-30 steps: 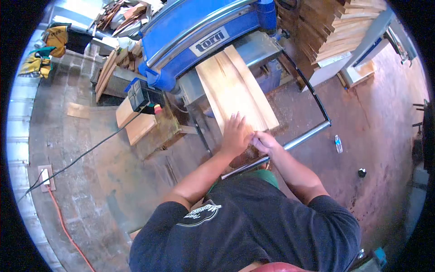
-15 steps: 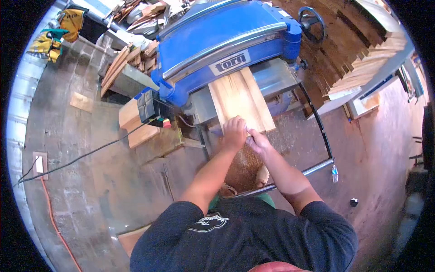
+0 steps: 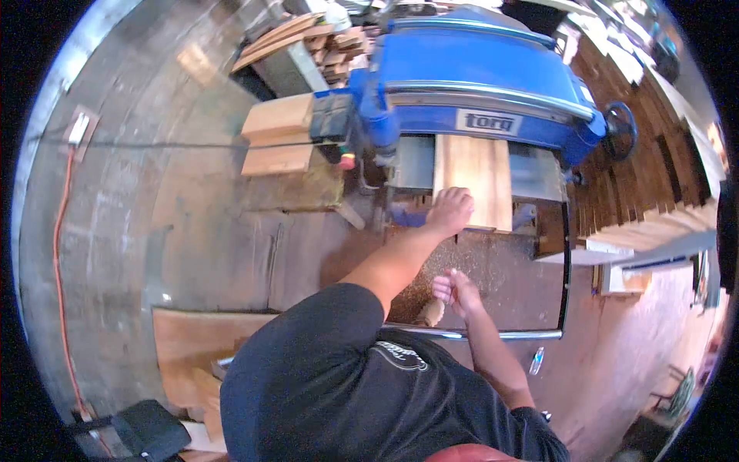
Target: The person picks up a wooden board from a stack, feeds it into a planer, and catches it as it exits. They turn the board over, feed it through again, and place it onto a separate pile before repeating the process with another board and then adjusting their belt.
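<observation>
A pale wooden board (image 3: 485,181) with darker grain lies on the metal bed of a blue thickness planer (image 3: 477,69), its far end hidden under the machine. My left hand (image 3: 450,209) grips the board's near left corner, fingers bent over the top face; the thumb is hidden. Below and apart from the board, my right hand (image 3: 457,292) hangs near my body with its fingers curled in. Nothing shows in it.
A black switch box (image 3: 331,115) and stacked wood blocks (image 3: 277,127) stand left of the planer. A handwheel (image 3: 620,131) sticks out at its right. Stacked boards (image 3: 654,223) line the right side. A metal rail (image 3: 508,334) crosses before me; an orange cord (image 3: 61,262) runs along the left.
My right hand has left the board's end and drawn back toward my body. My left hand stays on the board. The head view has turned left, shifting the planer rightward.
</observation>
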A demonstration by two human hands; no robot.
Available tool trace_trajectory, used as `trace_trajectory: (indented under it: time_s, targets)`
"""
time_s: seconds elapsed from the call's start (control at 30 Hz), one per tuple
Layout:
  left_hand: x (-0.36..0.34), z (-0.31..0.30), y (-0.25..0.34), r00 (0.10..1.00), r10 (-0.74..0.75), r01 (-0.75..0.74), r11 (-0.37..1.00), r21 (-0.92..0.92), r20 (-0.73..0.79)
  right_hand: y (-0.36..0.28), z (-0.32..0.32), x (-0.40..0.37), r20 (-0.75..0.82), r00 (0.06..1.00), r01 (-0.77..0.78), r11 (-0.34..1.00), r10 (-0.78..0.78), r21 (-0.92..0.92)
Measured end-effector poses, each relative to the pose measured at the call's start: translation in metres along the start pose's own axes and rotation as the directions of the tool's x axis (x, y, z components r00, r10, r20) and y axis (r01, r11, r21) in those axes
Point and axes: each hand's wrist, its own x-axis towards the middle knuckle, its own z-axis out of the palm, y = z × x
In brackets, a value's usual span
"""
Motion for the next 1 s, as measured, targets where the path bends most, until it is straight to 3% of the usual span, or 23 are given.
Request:
trace_trajectory:
  time_s: [0.17, 0.23, 0.3, 0.4, 0.47, 0.5, 0.57, 0.63, 0.73, 0.8, 0.83, 0.87, 0.9, 1.0]
  targets:
    - [-0.018, -0.022, -0.014, 0.999, 0.042, -0.035, 0.98, -0.194, 0.03, 0.042, 0.02, -0.037, 0.05, 0.995, -0.077, 0.994, 0.081, -0.077]
    - [-0.049, -0.046, -0.019, 0.984, -0.016, 0.06, 0.968, -0.244, 0.179, 0.045, 0.03, -0.031, 0.08, 0.99, -0.106, 0.99, 0.114, -0.09]
    - [-0.098, -0.074, -0.037, 1.0, 0.018, -0.023, 0.93, -0.366, -0.019, 0.043, 0.049, -0.032, 0.07, 0.991, -0.104, 0.98, 0.117, -0.17]
    - [-0.186, -0.119, -0.085, 0.973, -0.197, 0.147, 0.927, -0.344, -0.117, 0.035, 0.085, -0.019, 0.086, 0.991, -0.072, 0.956, 0.101, -0.284]
    - [-0.255, -0.151, -0.125, 0.911, -0.377, 0.302, 0.886, -0.352, -0.166, 0.029, 0.114, -0.003, 0.205, 0.972, -0.052, 0.961, 0.111, -0.273]
    - [-0.291, -0.167, -0.146, 0.879, -0.451, 0.373, 0.854, -0.362, -0.158, 0.029, 0.138, 0.0, 0.123, 0.99, -0.015, 0.931, 0.064, -0.364]
    - [-0.356, -0.204, -0.178, 0.759, -0.645, 0.597, 0.743, -0.302, -0.085, 0.04, 0.168, 0.021, 0.159, 0.986, 0.016, 0.917, 0.052, -0.399]
    - [-0.432, -0.207, -0.225, 0.667, -0.745, 0.722, 0.656, -0.222, -0.032, 0.056, 0.213, 0.043, 0.142, 0.99, 0.049, 0.867, 0.026, -0.496]
    - [-0.568, -0.164, -0.313, 0.623, -0.775, 0.752, 0.631, -0.19, -0.107, 0.104, 0.271, 0.094, 0.09, 0.99, -0.034, 0.809, 0.107, -0.587]
    - [-0.66, -0.145, -0.354, 0.253, -0.939, 0.947, 0.192, -0.257, 0.232, 0.15, 0.321, 0.158, 0.078, 0.974, -0.112, 0.75, 0.214, -0.651]
    - [-0.687, -0.142, -0.36, 0.242, -0.94, 0.946, 0.173, -0.274, 0.242, 0.16, 0.335, 0.182, 0.099, 0.963, -0.09, 0.642, 0.252, -0.761]
    - [-0.712, -0.144, -0.363, 0.176, -0.931, 0.945, 0.07, -0.319, 0.319, 0.166, 0.348, 0.2, 0.113, 0.948, -0.062, 0.523, 0.297, -0.85]
    - [-0.738, -0.147, -0.369, 0.117, -0.912, 0.936, -0.031, -0.35, 0.393, 0.173, 0.364, 0.216, 0.102, 0.947, -0.073, 0.511, 0.306, -0.856]
    - [-0.802, -0.145, -0.379, 0.043, -0.883, 0.915, -0.153, -0.373, 0.467, 0.182, 0.405, 0.269, 0.146, 0.931, -0.005, 0.412, 0.335, -0.911]
